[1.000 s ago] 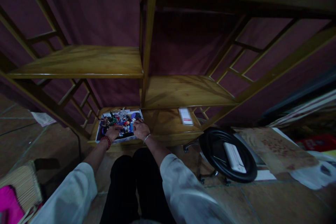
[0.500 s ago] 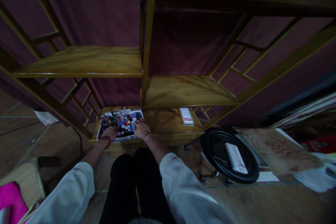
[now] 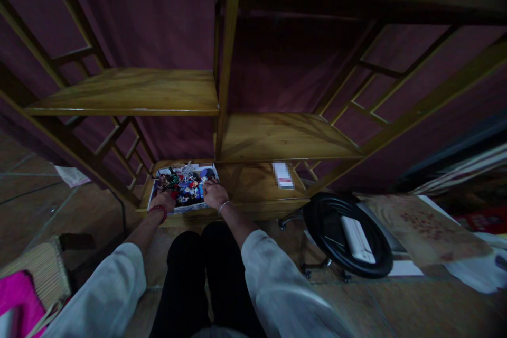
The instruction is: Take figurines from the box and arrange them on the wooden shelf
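A shallow white box (image 3: 190, 208) stands on the low left shelf, filled with a jumble of small colourful figurines (image 3: 191, 185). My left hand (image 3: 165, 200), with a red bead bracelet at the wrist, is at the box's front left corner, fingers bent over the edge. At the right side, my right hand (image 3: 215, 193), wearing a silver bangle, is curled over the rim beside a blue item. The fingertips of both hands are partly hidden among the contents, and the dim light blurs details.
Wooden shelves (image 3: 130, 92) rise above the box. A white card-like item (image 3: 283, 175) lies on the low shelf to the right. A round black stool (image 3: 317, 237) on casters bears a white packet (image 3: 357, 240). At lower left is a woven seat (image 3: 43, 269) with pink cloth (image 3: 19, 296).
My left hand has slid slightly left, toward the box's corner. My right hand stays at the right side. The whole view has shifted a little; the box rests in the same place.
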### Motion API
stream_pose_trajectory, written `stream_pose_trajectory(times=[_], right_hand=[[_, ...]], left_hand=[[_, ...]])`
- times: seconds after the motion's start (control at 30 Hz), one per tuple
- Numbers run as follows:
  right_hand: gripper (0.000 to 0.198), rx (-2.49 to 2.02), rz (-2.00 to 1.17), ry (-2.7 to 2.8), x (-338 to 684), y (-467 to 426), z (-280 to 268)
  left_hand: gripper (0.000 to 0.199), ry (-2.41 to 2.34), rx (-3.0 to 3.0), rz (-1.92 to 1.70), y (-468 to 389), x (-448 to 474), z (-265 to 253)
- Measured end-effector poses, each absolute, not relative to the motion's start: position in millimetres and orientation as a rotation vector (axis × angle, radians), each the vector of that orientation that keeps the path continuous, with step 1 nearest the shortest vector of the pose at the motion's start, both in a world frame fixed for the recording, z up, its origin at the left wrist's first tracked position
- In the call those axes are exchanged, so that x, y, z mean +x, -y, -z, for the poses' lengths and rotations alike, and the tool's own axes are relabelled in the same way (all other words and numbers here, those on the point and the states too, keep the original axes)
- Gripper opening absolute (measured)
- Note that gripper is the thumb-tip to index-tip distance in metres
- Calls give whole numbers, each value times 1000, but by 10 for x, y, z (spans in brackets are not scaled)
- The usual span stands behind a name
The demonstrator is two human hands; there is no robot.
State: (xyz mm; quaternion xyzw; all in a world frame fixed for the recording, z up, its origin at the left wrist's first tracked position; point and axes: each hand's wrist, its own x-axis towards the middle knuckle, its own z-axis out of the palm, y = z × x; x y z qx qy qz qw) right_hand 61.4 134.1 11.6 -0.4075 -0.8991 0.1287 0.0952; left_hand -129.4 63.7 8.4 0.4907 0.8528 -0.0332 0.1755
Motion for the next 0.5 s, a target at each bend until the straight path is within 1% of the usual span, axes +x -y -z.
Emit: stream_pose_trajectory(times=[0.23, 0.4, 0.5], right_hand=[[19, -1201, -373, 2658, 610, -1345, -92], [20, -1222, -379, 2661, 610, -1343, -96], [20, -1206, -363, 2656, 614, -1343, -90]], left_hand=[[43, -2356, 1342, 85, -637, -1288, -142], [39, -2485, 1285, -19, -626, -1309, -151], [40, -2484, 1297, -20, -633, -1308, -171]])
